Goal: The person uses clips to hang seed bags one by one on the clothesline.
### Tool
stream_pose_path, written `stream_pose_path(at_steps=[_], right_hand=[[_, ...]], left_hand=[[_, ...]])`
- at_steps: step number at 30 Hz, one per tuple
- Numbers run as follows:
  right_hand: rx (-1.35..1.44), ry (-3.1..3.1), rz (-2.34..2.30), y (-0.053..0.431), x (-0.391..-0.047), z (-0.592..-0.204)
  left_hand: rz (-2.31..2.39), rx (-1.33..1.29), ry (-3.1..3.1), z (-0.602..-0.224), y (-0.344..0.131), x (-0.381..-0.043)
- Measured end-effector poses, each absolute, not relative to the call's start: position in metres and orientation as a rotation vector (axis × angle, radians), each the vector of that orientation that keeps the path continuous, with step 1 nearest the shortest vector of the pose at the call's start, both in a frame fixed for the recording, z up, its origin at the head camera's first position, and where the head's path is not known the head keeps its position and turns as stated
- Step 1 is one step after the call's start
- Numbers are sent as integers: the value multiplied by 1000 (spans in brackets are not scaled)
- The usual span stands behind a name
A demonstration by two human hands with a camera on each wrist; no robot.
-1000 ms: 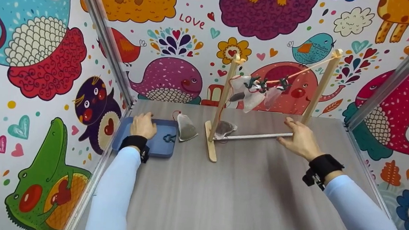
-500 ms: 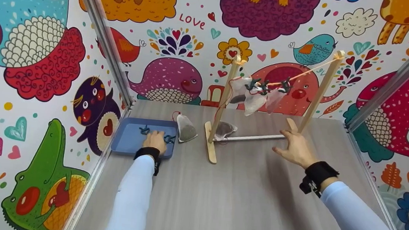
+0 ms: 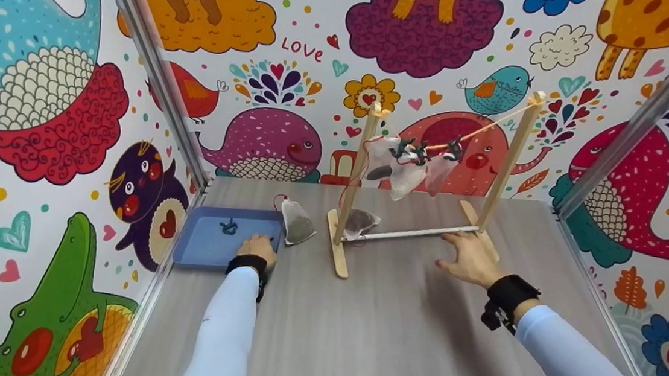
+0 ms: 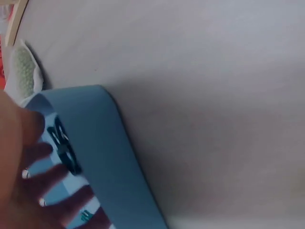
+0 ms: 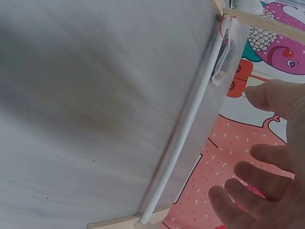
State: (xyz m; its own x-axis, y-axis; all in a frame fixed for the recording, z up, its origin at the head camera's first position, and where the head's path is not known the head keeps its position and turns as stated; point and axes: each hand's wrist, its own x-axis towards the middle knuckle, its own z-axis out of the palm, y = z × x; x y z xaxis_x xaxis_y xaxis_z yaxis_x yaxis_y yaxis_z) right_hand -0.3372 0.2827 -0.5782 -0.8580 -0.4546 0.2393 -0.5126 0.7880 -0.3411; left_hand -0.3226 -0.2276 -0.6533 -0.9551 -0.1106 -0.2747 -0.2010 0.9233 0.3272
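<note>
My left hand (image 3: 259, 250) reaches into the right end of a blue tray (image 3: 199, 247). Its fingers are spread around a small dark green clip (image 4: 63, 145), with the fingertips close beside it. Another green clip (image 3: 228, 226) lies further left in the tray. To the right of the tray lies a mesh sachet (image 3: 298, 224) with a red string. My right hand (image 3: 468, 260) hovers with fingers apart near the right foot of a wooden rack, by its white rod (image 3: 409, 234); nothing is in this hand.
A cord (image 3: 488, 127) runs between the rack's two posts. Several pale sachets (image 3: 406, 179) hang from it on green clips. One more sachet (image 3: 360, 222) lies at the left post (image 3: 355, 177). Patterned walls with metal edge strips enclose the table.
My left hand has moved right across the tray, down to the clip at its right end, uncovering the other clip. The right hand has shifted slightly down and left. The head view has tilted up.
</note>
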Motion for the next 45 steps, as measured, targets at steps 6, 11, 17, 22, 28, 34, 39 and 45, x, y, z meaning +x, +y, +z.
stream_pose_path(at_steps=[6,11,17,22,28,34,39,45], right_hand=[[811,-2863,613,276,-337,-578],[838,-2870,603,272,-333,-577],[860,-2883,623,264,-331,-579],[901,-2877,690,254,-329,-576],[979,-2806,726,237,-324,-564],[1105,-2710,815,200,-313,-550],[1206,-2646,875,167,-307,-543],[1308,-2484,806,151,-304,-547]], left_hand=[[531,-451,2894,-665,-230,-319],[655,-610,2912,-677,-229,-317],[683,-608,2992,-676,-228,-314],[848,-494,3017,-654,-222,-318],[1051,-151,3078,-614,-198,-323],[1347,182,2810,-571,-152,-312],[1512,409,2473,-551,-116,-304],[1566,550,2248,-548,-95,-296]])
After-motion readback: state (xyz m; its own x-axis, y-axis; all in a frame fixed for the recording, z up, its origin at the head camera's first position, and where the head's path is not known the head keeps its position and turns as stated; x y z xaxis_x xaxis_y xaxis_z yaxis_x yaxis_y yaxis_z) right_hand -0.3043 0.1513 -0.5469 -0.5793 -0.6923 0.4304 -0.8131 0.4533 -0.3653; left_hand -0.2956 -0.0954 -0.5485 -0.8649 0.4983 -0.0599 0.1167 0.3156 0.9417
